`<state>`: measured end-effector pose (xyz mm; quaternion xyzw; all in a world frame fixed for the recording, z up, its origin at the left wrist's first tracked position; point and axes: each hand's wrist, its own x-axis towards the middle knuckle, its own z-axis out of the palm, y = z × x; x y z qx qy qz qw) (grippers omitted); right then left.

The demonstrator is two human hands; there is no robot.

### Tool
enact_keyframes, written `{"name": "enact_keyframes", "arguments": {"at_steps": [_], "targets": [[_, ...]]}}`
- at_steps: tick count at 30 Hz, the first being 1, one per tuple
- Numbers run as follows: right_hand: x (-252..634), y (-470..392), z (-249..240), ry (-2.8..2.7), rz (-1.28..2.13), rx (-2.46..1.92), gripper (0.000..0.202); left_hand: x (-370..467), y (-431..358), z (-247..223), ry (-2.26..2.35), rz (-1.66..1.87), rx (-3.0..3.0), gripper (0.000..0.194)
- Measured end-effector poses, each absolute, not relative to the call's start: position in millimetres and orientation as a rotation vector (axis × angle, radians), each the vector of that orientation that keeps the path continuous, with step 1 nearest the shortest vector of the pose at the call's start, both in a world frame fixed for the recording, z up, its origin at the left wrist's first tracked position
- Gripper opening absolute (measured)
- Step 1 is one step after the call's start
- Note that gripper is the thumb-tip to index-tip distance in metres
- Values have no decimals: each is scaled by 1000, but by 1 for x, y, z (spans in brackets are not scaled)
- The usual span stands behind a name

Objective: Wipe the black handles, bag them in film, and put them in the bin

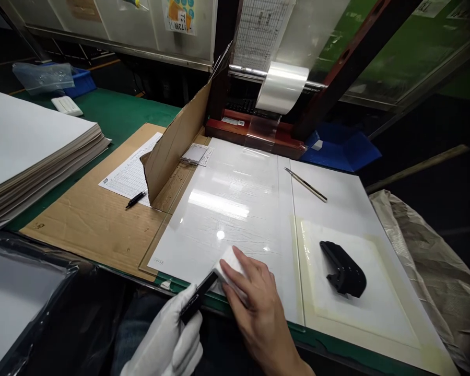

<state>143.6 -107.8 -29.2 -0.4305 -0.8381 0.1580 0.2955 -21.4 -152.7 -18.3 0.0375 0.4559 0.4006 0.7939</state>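
My left hand [176, 331], in a white glove, is closed around a narrow black part [199, 297] that slants up to the right over the table's front edge. Bare and without a glove, my right hand [254, 300] pinches a small white block [231, 266] with its fingers, against the upper end of the black part. Both hands are at the near edge of a clear, shiny film sheet [235, 183] on white paper. On a taped white sheet to the right lies a curved black part [343, 269].
A roll of clear film [282, 87] hangs on a metal rod behind. An upright cardboard piece [178, 141] stands left of centre. A pen-like knife [306, 184], a black pen [136, 199], a thick stack of sheets [39, 156] and a blue bin [340, 149] are around.
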Motion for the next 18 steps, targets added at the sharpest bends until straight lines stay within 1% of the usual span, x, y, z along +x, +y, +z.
{"name": "enact_keyframes", "arguments": {"at_steps": [4, 8, 11, 15, 18], "targets": [[143, -109, -26, -2272, 437, -1004, 45, -21, -153, -19, 972, 857, 93, 40], [144, -112, -24, -2204, 516, -1161, 47, -23, -158, -25, 960, 859, 87, 33], [143, -114, -25, -2256, 480, -1009, 46, -25, -162, -30, 959, 862, 93, 28], [140, -116, -27, -2216, 412, -1136, 47, -26, -163, -33, 969, 867, 94, 20], [139, -117, -26, -2248, 415, -1049, 47, -25, -162, -31, 982, 867, 85, 20]]}}
